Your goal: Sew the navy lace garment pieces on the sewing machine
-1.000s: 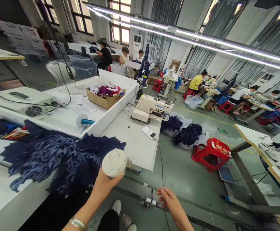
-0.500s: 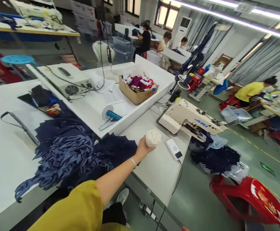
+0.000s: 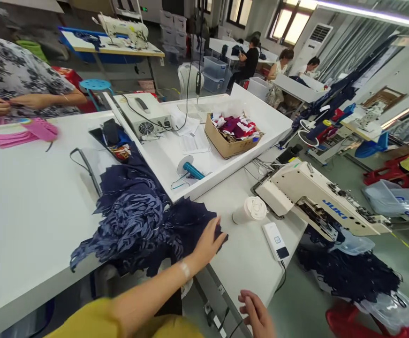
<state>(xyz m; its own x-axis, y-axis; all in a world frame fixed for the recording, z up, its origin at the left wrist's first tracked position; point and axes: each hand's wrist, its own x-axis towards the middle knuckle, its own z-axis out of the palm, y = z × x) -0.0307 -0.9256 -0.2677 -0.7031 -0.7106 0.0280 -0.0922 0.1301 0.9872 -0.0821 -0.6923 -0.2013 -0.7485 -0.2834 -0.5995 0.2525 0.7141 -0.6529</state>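
Note:
My left hand (image 3: 207, 245) is empty, its fingers apart over the right edge of a pile of navy fabric pieces (image 3: 130, 220). Whether the fingertips touch the cloth I cannot tell. Beyond that hand, a white lidded cup (image 3: 249, 210) stands upright on the white sewing table (image 3: 232, 253). My right hand (image 3: 255, 315) shows at the bottom edge with loosely bent fingers and nothing in them. To the cup's right lies a white power bank (image 3: 276, 241) with a black cable. Behind both stands a JUKI sewing machine (image 3: 306, 197).
A raised white tray table (image 3: 222, 173) carries a cardboard box of scraps (image 3: 231, 148), a blue spool (image 3: 193, 170) and a boxy device (image 3: 144, 115). At left, a co-worker's hands (image 3: 25, 101) are near pink fabric (image 3: 32, 133). Navy pieces (image 3: 348, 272) lie low at right.
My left hand has let go of the cup, which now stands on the table, and has drawn back left toward the navy fabric. My right hand has come further into view. The view has turned left.

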